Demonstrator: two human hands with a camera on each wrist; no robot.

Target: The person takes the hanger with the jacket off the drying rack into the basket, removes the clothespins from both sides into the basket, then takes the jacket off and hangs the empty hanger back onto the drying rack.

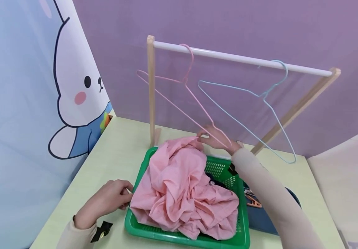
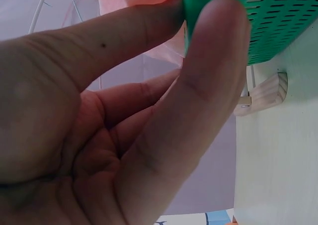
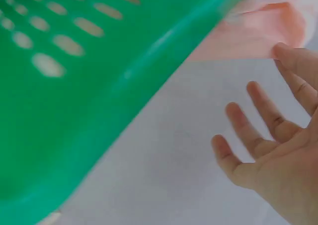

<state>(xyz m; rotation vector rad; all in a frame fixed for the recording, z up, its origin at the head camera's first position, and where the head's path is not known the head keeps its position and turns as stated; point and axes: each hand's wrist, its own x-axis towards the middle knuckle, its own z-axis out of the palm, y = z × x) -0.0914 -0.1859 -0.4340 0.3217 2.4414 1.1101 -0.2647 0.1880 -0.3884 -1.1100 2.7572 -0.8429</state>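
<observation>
A crumpled pink garment [image 1: 179,183] fills most of a green plastic basket [image 1: 248,228] and spills up over its far edge. At the basket's left rim is my left hand [image 1: 109,199]; in the left wrist view its thumb and a finger [image 2: 213,51] pinch the green rim. My right hand [image 1: 216,139] reaches past the far side, behind the pink hanger's lower end. In the right wrist view the thumb and forefinger of that hand [image 3: 278,150] pinch the garment's edge [image 3: 238,41], while the other fingers are spread apart.
A wooden rack with a white rod [image 1: 241,58] stands behind the basket, bearing a pink hanger [image 1: 179,81] and a light-blue hanger [image 1: 238,88]. Dark cloth [image 1: 217,181] shows inside the basket. Right of it, partly under my forearm, a blue bin [image 1: 261,221] holds clothes pegs [image 1: 253,201].
</observation>
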